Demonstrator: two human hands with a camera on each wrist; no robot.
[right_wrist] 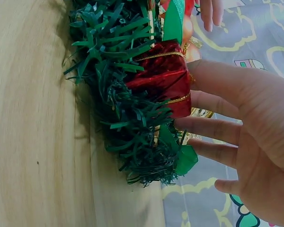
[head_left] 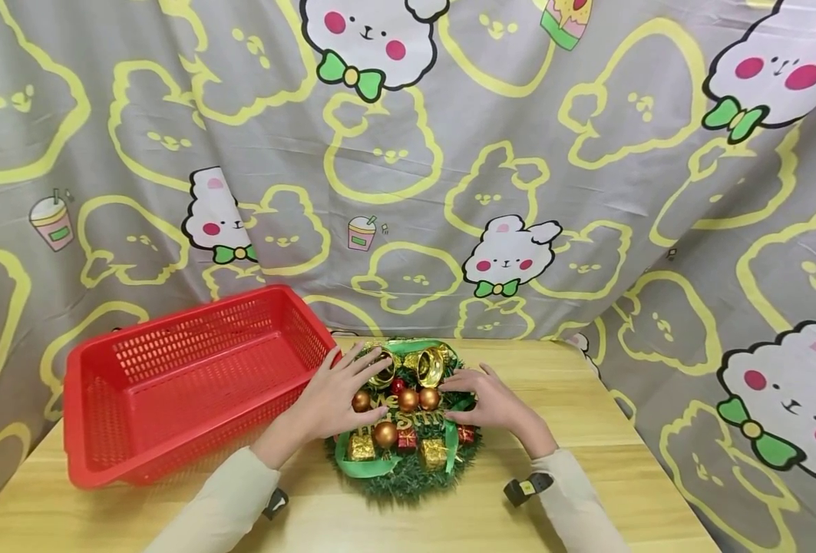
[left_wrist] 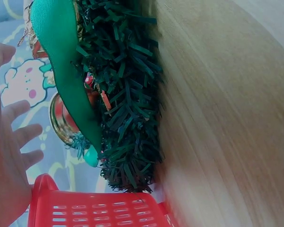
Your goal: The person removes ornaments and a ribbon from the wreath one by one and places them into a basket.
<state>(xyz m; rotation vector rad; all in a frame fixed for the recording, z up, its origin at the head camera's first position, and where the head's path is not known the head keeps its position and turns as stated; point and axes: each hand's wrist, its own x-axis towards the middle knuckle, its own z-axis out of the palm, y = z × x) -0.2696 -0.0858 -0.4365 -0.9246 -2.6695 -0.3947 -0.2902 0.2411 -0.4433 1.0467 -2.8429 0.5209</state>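
A green tinsel wreath (head_left: 408,478) lies flat on the table, decorated with gold bells (head_left: 430,367), copper balls (head_left: 384,434), small red and gold gift boxes (head_left: 433,453) and green ribbon (left_wrist: 68,66). Over its left side the left hand (head_left: 338,392) is spread, fingers apart and holding nothing; the left wrist view shows that hand (left_wrist: 7,156) above the ribbon. The right hand (head_left: 487,398) is at the wreath's right side, fingers loosely extended. In the right wrist view its fingers (right_wrist: 213,125) are beside a red gift box (right_wrist: 165,78); whether they touch it is unclear.
A red plastic basket (head_left: 200,392) stands on the wooden table (head_left: 553,461) to the left of the wreath, close to the left hand. Behind the table hangs a grey patterned curtain (head_left: 408,215). Dark devices (head_left: 528,488) are at both wrists.
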